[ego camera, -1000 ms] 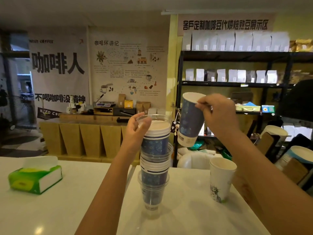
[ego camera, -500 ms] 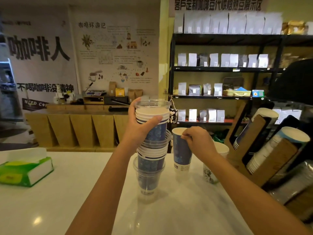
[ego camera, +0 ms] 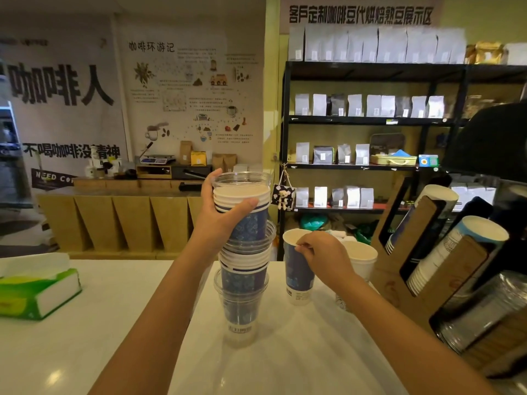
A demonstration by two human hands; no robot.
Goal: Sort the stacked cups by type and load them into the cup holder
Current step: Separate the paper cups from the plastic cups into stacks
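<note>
A tall mixed stack of cups (ego camera: 243, 283), blue paper ones nested with clear plastic ones, stands upright on the white counter (ego camera: 85, 337). My left hand (ego camera: 222, 215) grips the stack near its top, thumb across the white rims. To its right a single blue paper cup (ego camera: 298, 277) stands on the counter, and my right hand (ego camera: 322, 256) pinches its rim. A white printed cup (ego camera: 362, 259) sits just behind my right hand. The wooden cup holder (ego camera: 413, 252) at the right holds tilted rows of paper cups.
A green tissue box (ego camera: 37, 289) lies at the counter's left edge. Behind the counter rises a black shelf (ego camera: 370, 121) of coffee bags. A dark machine (ego camera: 493, 143) and a shiny metal container (ego camera: 484, 309) crowd the far right.
My right hand brought the single blue cup down from mid-air and set it upright on the counter beside the stack. My left hand has kept its hold on the stack's top.
</note>
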